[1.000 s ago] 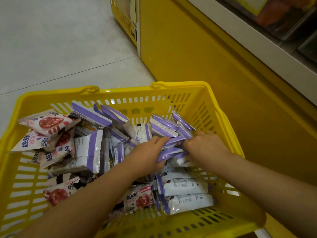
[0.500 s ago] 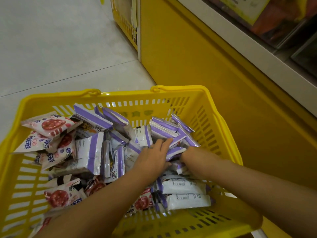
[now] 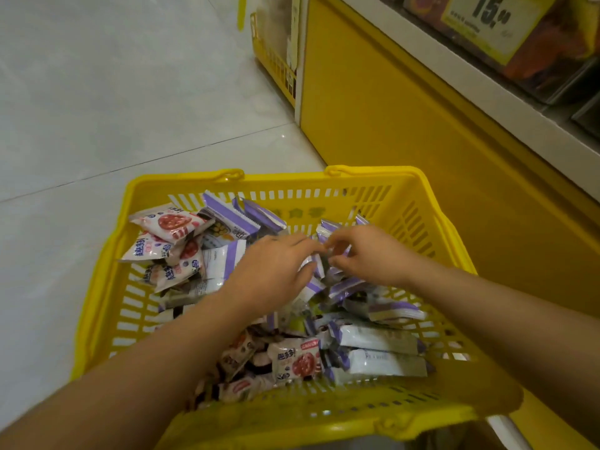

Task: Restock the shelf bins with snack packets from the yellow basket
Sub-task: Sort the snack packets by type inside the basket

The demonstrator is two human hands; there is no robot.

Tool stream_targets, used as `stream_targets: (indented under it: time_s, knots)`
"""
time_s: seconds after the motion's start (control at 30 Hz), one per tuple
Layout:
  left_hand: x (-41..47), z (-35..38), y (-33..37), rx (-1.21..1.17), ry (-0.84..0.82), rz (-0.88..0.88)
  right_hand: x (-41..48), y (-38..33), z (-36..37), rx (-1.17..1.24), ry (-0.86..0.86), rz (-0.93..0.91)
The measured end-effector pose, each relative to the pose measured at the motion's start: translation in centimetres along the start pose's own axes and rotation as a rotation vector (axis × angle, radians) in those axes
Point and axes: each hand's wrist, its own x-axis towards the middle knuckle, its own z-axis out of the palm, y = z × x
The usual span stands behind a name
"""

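the yellow basket was well stocked; left hand spread over purple packets, right hand pinching one. restocking had seemingly barely begun.

Both hands gather purple packets in yellow basket.

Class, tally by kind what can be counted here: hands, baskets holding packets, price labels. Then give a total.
hands: 2, the left hand and the right hand
yellow basket: 1
price label: 1
Total: 4
The packets lie heaped and overlapping, so they cannot be counted.
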Motion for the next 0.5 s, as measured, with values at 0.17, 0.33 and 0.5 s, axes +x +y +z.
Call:
stream_targets:
  time_s: [0.17,0.33,0.5]
  knots:
    - [-2.5,-4.8,-2.2,0.154,0.116,-0.033,3.9,-4.4,0.7,0.098,0.194,-0.069]
    - [-5.1,-6.7,-5.5,0.329,0.147,-0.203,7.4,-7.7,1.1,-0.054,0.101,-0.119]
    - [-6.1,-8.2,-8.5,0.433,-0.094,-0.214,9.8,-10.6,0.8,-0.099,-0.005,-0.058]
